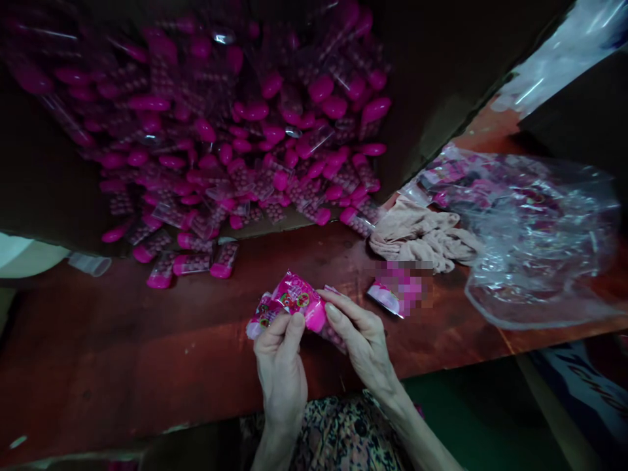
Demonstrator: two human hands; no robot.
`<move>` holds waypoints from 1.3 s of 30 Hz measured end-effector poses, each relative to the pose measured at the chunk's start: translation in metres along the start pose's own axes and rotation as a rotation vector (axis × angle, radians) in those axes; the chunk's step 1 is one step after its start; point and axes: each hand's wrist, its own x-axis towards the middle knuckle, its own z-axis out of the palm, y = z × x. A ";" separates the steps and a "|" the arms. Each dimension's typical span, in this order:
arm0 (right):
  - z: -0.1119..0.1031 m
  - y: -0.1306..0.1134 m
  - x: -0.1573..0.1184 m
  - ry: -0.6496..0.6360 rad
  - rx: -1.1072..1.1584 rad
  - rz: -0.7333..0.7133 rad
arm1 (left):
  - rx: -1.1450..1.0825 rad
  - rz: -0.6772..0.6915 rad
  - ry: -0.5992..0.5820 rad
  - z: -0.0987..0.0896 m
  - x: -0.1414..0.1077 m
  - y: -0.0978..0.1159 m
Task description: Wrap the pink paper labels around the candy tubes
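Sitting between both hands (282, 369) is a pink packet (294, 293).

a workshop, it seems, worn red table (122, 353), many pink-capped tubes (252, 111) in far heap, bag (495, 291) of wrappers (454, 171) at right

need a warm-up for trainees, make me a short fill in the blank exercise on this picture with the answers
1. The left hand pinches a packet between its fingers and its ____.
2. The colour of the caps on the piled containers is ____.
3. In the picture, the crumpled cloth lies to the ____ of the clear bag.

Missing words: thumb; pink; left.
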 end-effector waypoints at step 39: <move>0.012 -0.010 -0.011 0.119 -0.340 -0.142 | -0.186 -0.285 -0.108 0.005 0.000 0.004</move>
